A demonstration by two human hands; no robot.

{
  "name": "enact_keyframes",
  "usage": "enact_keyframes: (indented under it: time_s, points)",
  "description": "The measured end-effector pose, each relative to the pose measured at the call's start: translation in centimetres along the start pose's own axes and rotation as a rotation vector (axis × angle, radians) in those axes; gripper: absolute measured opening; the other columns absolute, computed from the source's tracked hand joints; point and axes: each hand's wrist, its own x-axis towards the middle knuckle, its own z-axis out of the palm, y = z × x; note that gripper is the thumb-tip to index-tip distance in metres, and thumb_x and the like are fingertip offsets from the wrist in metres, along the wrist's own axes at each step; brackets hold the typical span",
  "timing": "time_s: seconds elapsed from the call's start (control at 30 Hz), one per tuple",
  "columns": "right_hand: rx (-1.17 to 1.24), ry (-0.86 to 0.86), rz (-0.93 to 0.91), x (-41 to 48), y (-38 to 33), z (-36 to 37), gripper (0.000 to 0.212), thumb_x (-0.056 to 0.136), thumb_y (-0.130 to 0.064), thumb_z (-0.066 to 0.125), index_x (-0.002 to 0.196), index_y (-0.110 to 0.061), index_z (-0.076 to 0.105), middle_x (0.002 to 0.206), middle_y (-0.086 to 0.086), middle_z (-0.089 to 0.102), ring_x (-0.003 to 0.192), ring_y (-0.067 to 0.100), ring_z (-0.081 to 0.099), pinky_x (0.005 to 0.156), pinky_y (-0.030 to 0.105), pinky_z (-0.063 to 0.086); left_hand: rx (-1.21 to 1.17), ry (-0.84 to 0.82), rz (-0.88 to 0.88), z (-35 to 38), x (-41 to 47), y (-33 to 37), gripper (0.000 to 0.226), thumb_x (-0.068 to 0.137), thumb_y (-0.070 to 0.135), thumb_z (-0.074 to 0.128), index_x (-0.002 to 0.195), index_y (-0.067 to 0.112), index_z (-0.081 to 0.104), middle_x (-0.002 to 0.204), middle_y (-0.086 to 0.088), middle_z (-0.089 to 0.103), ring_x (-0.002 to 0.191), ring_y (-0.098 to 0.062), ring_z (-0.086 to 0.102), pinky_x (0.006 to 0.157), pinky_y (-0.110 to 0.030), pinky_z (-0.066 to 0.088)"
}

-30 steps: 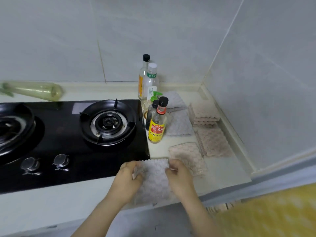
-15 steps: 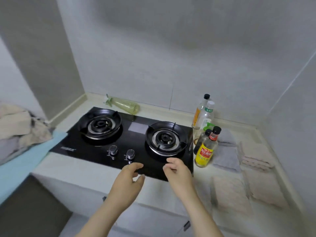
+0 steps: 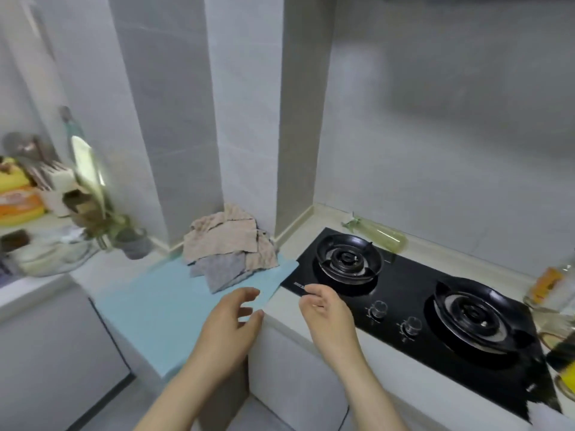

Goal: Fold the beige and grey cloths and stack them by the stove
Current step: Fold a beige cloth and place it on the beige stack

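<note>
Nearest you, both hands hover empty. Your left hand (image 3: 231, 318) hangs over the near corner of the blue mat (image 3: 161, 312), fingers loosely spread, grasping nothing. Your right hand (image 3: 326, 315) is just beside it, over the counter edge at the front corner of the stove (image 3: 404, 284), fingers relaxed and slightly curled, also grasping nothing.

Just beyond your left fingertips, apart from them, is the unfolded pile on the mat. Grey cloth (image 3: 222, 270) lies lowest and closest to your left hand. Beige cloths (image 3: 230, 237) are heaped on it, crumpled, reaching back to the wall corner. Neither hand touches the pile.

Right of your right hand are two knobs (image 3: 378, 309), and past them two burners (image 3: 348, 259). Farther back, a green bottle (image 3: 379, 236) lies on its side along the wall. Far right of your right hand stand upright bottles (image 3: 557, 287), blurred, contents unreadable.

Far left of your left hand is a glass bowl (image 3: 53, 256), contents too blurred to tell.

Versus 1.0 s ago: both hands then pinched a grey cloth on the counter beside the bottles; now released. Versus 0.5 s ago: hands were at the knobs and the pile sat at the view's left edge. The pile is now straight ahead of your left hand, and the folded cloths by the bottles are out of view.
</note>
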Motion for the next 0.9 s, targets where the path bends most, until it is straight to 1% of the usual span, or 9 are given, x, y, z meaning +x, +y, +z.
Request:
enact_keyframes:
  time_s: [0.1, 0.2, 0.27, 0.37, 0.43, 0.5, 0.6, 0.73, 0.9]
  points:
    - [0.006, -0.032, -0.007, 0.6, -2.3, 4.9, 0.022, 0.094, -0.022, 0.055, 0.115, -0.028, 0.057, 0.108, -0.011, 0.062, 0.095, -0.004, 0.058, 0.062, 0.003, 0.043, -0.012, 0.036, -0.015, -4.6, 1.1, -2.4, 0.03, 0.093, 0.02, 0.055, 0.122, 0.026, 0.055, 0.123, 0.012, 0.055, 0.103, -0.005, 0.056, 0.081, -0.014, 0.039]
    - [-0.002, -0.053, -0.005, 1.9, -3.9, 8.6, 0.022, 0.094, -0.021, 0.055, 0.115, -0.028, 0.057, 0.108, -0.01, 0.062, 0.093, -0.005, 0.058, 0.062, 0.001, 0.042, -0.013, 0.053, -0.024, -7.7, 2.7, -4.4, 0.03, 0.093, 0.02, 0.055, 0.122, 0.025, 0.055, 0.122, 0.011, 0.056, 0.101, -0.004, 0.056, 0.076, -0.011, 0.038]
    - [-0.022, -0.05, -0.016, 3.3, -4.6, 10.8, 0.021, 0.094, -0.019, 0.054, 0.112, -0.029, 0.057, 0.105, -0.011, 0.063, 0.091, -0.005, 0.058, 0.062, 0.002, 0.042, -0.024, 0.068, -0.021, -9.4, 4.2, -5.8, 0.03, 0.092, 0.019, 0.055, 0.122, 0.025, 0.055, 0.121, 0.011, 0.057, 0.099, -0.002, 0.057, 0.072, -0.008, 0.039]
    - [-0.027, -0.056, -0.027, 5.9, -5.3, 14.1, 0.019, 0.094, -0.02, 0.054, 0.11, -0.03, 0.057, 0.101, -0.016, 0.062, 0.091, 0.0, 0.06, 0.063, 0.007, 0.042, -0.03, 0.076, -0.019, -11.6, 6.9, -7.8, 0.029, 0.093, 0.02, 0.055, 0.121, 0.025, 0.055, 0.12, 0.013, 0.057, 0.097, 0.001, 0.056, 0.067, -0.004, 0.041]
    - [-0.017, -0.065, -0.028, 8.0, -5.4, 16.4, 0.021, 0.094, -0.021, 0.055, 0.113, -0.03, 0.057, 0.103, -0.016, 0.061, 0.092, -0.002, 0.058, 0.066, 0.009, 0.04, -0.02, 0.075, -0.024, -12.9, 9.0, -9.1, 0.028, 0.093, 0.021, 0.054, 0.12, 0.026, 0.055, 0.12, 0.013, 0.056, 0.099, 0.0, 0.056, 0.067, -0.005, 0.041]
    - [0.015, -0.069, -0.021, 10.2, -5.6, 18.7, 0.02, 0.095, -0.02, 0.054, 0.111, -0.031, 0.057, 0.103, -0.014, 0.061, 0.093, -0.003, 0.057, 0.065, 0.009, 0.04, -0.005, 0.07, -0.026, -14.2, 11.3, -10.4, 0.027, 0.093, 0.02, 0.054, 0.119, 0.027, 0.055, 0.12, 0.014, 0.056, 0.1, -0.001, 0.056, 0.068, -0.005, 0.041]
    - [0.064, -0.059, 0.003, 13.8, -6.1, 22.0, 0.02, 0.094, -0.017, 0.052, 0.105, -0.033, 0.057, 0.103, -0.01, 0.062, 0.096, 0.003, 0.059, 0.062, 0.01, 0.041, 0.015, 0.07, -0.031, -16.3, 15.0, -11.9, 0.026, 0.093, 0.019, 0.053, 0.117, 0.028, 0.054, 0.12, 0.014, 0.056, 0.1, -0.001, 0.056, 0.069, -0.005, 0.041]
    - [0.083, -0.034, 0.021, 18.2, -7.0, 25.5, 0.022, 0.092, -0.016, 0.054, 0.11, -0.026, 0.06, 0.105, -0.01, 0.064, 0.097, 0.004, 0.06, 0.073, 0.014, 0.042, 0.046, 0.058, -0.029, -18.8, 19.8, -13.5, 0.028, 0.093, 0.018, 0.054, 0.12, 0.025, 0.056, 0.12, 0.013, 0.056, 0.101, -0.001, 0.056, 0.07, -0.006, 0.041]
    - [0.068, 0.011, 0.033, 22.3, -7.5, 28.0, 0.02, 0.092, -0.014, 0.056, 0.109, -0.024, 0.061, 0.102, -0.009, 0.064, 0.092, 0.002, 0.06, 0.07, 0.008, 0.041, 0.05, 0.021, -0.012, -20.1, 25.3, -15.9, 0.024, 0.092, 0.018, 0.055, 0.114, 0.026, 0.057, 0.116, 0.014, 0.059, 0.096, 0.004, 0.056, 0.066, -0.003, 0.042]
